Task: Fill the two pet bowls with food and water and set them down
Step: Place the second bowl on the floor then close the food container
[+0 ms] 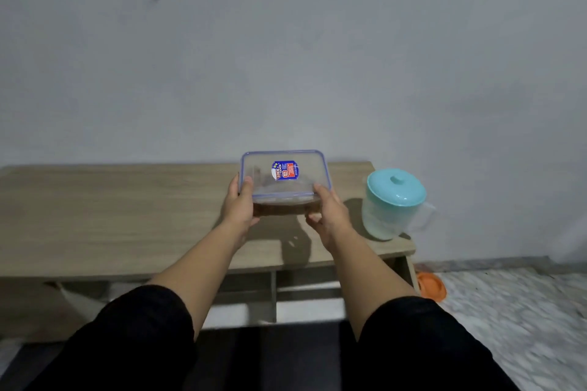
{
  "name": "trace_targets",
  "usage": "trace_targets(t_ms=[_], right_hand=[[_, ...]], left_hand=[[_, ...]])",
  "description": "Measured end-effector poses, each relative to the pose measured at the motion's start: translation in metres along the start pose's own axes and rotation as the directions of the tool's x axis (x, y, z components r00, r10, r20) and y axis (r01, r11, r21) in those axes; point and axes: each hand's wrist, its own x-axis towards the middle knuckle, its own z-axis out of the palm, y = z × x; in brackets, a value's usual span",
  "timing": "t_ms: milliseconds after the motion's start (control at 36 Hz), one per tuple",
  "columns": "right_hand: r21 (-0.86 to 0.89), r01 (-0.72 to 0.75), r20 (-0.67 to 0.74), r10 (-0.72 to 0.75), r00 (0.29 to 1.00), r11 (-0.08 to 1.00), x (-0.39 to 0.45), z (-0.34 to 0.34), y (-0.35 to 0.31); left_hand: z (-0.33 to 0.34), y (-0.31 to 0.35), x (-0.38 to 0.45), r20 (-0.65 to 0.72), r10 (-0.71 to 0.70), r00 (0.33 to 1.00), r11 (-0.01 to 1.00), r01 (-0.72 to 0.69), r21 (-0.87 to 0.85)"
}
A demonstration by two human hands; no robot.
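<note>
Both hands hold the lidded food box over the bench, dead ahead.

Nearest, the two forearms reach forward side by side. The left hand (239,204) grips the near left corner of the box (284,179), thumb on the lid and fingers curled beneath; the right hand (327,211) grips the near right corner the same way. The box is held between them above the bench (127,209), its long axis running left to right, lid on and tipped toward the camera, brown food showing at the bottom. The jug (392,203) stands just right of the right hand, the nearer one to it. An orange bowl (432,287) lies on the floor, lower right; no second bowl is visible.
</note>
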Motion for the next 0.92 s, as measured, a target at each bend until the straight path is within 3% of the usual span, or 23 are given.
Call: trace_targets(t_ms=[389,778,917], right_hand=[[-0.042,0.066,0.029,-0.065,0.997,0.997,-0.128,-0.045,0.018],[0.023,-0.079,-0.029,0.080,0.996,0.997,-0.148,-0.107,0.052],[-0.047,-0.093,-0.054,0.091,0.994,0.995,-0.141,-0.139,0.071]], left_hand=[[-0.027,-0.017,-0.118,0.021,-0.044,0.999,0.999,0.045,-0.027],[-0.013,-0.071,-0.159,0.024,-0.153,0.988,0.988,0.153,0.006],[0.001,-0.106,-0.171,0.011,-0.191,0.982,0.982,0.191,-0.014]])
